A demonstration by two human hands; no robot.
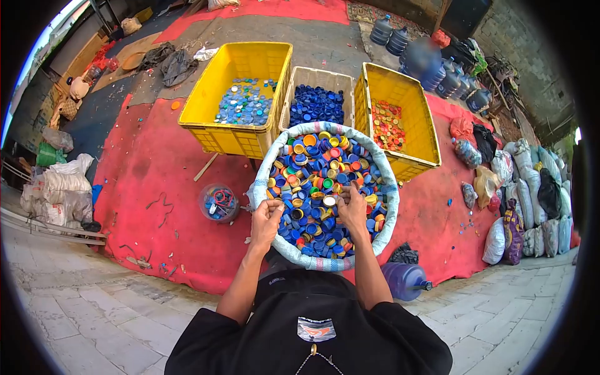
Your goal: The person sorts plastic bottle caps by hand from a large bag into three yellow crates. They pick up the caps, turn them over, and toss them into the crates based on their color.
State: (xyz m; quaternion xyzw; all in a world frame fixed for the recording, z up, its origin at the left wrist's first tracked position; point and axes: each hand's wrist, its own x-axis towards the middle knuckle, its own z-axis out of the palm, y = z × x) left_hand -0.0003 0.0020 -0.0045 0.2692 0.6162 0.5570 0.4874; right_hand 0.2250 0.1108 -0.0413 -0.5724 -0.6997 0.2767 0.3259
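Note:
A round sack with a rolled pale rim (389, 187) stands before me, heaped with mixed plastic bottle caps (319, 215) in blue, yellow, orange, red and green. My left hand (267, 219) is at the sack's left side, its fingers curled together in a pinch; whatever they hold, if anything, is too small to name. Over the right part of the heap is my right hand (351, 206), fingers bent and drawn together. What lies between them is hidden. A white cap (329, 201) rests just left of that hand.
Behind the sack stand a yellow crate (231, 134) with pale blue caps, a whitish crate (350, 94) with dark blue caps, and another yellow crate (412, 122) with orange-red caps. A clear bucket (232, 215) is left; a water jug (406, 281) lies right. Stuffed sacks (528, 200) line the right.

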